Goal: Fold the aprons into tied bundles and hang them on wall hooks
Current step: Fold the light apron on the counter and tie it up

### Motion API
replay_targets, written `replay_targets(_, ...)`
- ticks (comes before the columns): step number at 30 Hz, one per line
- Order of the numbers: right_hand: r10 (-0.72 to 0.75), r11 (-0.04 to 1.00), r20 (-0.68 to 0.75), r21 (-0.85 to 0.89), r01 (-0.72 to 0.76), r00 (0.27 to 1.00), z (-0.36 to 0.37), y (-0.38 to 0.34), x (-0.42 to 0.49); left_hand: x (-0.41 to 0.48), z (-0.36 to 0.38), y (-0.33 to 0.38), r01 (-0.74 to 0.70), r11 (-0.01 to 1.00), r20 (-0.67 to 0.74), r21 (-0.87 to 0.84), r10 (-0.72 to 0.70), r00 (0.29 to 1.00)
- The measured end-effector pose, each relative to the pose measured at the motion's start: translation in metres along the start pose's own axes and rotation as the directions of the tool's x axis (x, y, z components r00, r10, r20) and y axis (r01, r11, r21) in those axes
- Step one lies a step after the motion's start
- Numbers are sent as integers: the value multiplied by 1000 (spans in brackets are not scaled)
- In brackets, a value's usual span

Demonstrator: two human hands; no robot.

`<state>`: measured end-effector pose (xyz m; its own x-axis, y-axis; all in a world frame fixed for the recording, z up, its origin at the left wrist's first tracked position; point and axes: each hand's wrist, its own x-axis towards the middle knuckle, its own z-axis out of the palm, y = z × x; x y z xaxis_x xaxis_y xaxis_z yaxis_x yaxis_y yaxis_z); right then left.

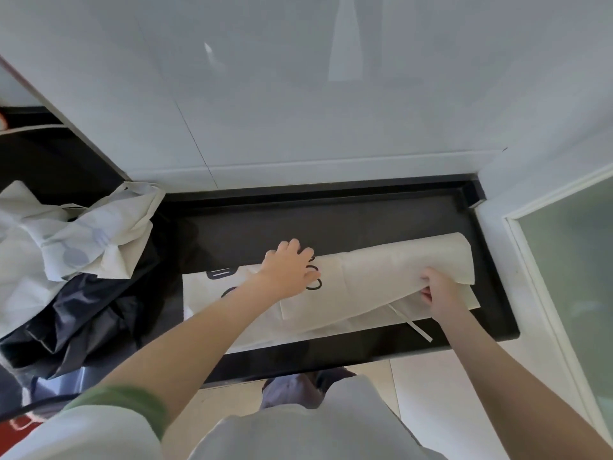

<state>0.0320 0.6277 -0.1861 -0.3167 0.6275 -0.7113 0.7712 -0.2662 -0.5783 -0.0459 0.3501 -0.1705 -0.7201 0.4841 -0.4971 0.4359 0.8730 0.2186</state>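
A cream apron [381,273] with black printed shapes lies partly folded on the black counter [331,220]. My left hand [292,265] presses flat on the apron near its middle, fingers spread. At the apron's right end my right hand [441,293] grips a folded edge, with fingers curled under the cloth. A thin white strap [411,323] trails from under the fold toward the counter's front edge. No wall hooks are in view.
A crumpled pale apron with a blue print [89,237] lies heaped at the left on top of a dark garment [83,313]. Behind the counter rises a white tiled wall [298,94]. A frosted glass door [570,260] stands at the right.
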Motion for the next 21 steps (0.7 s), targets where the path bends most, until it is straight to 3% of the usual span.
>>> replay_targets(4, 40, 941, 81, 331, -65, 996, -11, -14, -3, 15, 24, 14, -72, 996, 185, -45, 79, 979)
replay_targets(7, -21, 882, 159, 467, -56, 987, -20, -19, 2, 21, 36, 12, -89, 993, 172, 76, 75, 982)
replay_targets(12, -220, 943, 280, 307, 130, 934, -25, -28, 20, 49, 31, 6, -62, 962, 46, 266, 52, 998)
replay_targets(14, -331, 943, 421, 163, 289, 844, -25, -32, 35, 63, 18, 5, -20, 965, -24, 262, 27, 999)
replay_targets(15, -345, 920, 490, 8, 392, 800, -25, -33, 39, 67, 13, 4, -21, 973, -22, 232, 27, 999)
replay_targets(17, -309, 730, 556, -382, 567, 772, -18, -33, 46, 71, 6, 6, -106, 983, 51, 149, 99, 994)
replay_targets(18, -305, 536, 578, -552, 638, 757, -11, -31, 47, 68, 4, 8, -161, 980, 88, 117, 151, 985)
replay_targets(20, -316, 97, 656, -697, 711, 686, 4, -20, 38, 57, 5, 13, -230, 967, 96, 109, 220, 971)
replay_targets(21, -329, -20, 683, -695, 719, 652, 12, -15, 29, 51, 8, 16, -246, 961, 80, 128, 237, 968)
